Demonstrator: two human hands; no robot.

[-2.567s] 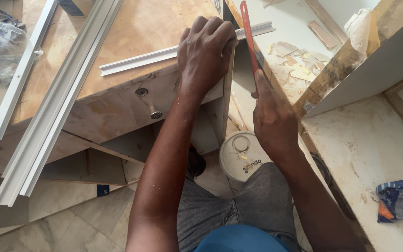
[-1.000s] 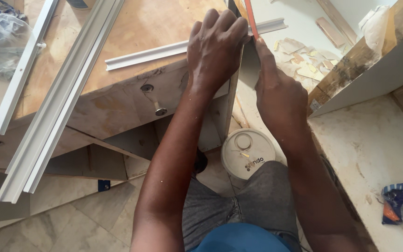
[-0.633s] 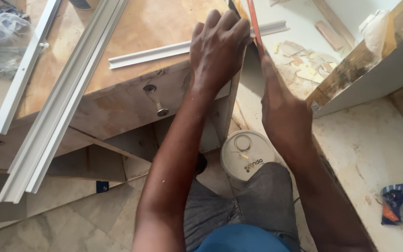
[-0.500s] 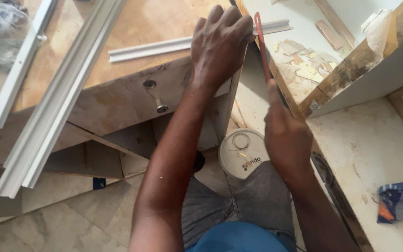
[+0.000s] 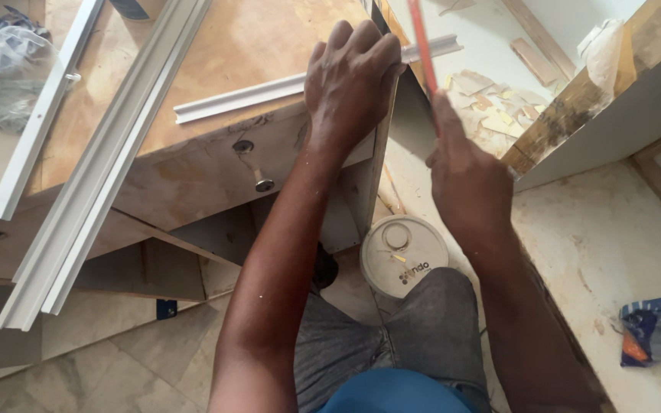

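A plywood bench (image 5: pixel 216 53) fills the upper left, w/ long rails (image 5: pixel 109 160) laid across it; a tub lid (image 5: pixel 405 256) sits below. A short strip (image 5: pixel 254 92) is pinned under the left hand (image 5: pixel 350 76), fingers curled over the bench edge. The right hand (image 5: pixel 468 183) is closed round a red saw (image 5: pixel 422 46), just right of the strip end. Vs. 0.5 s ago, the saw is drawn nearer.

Bare forearms, grey trousers, blue shirt
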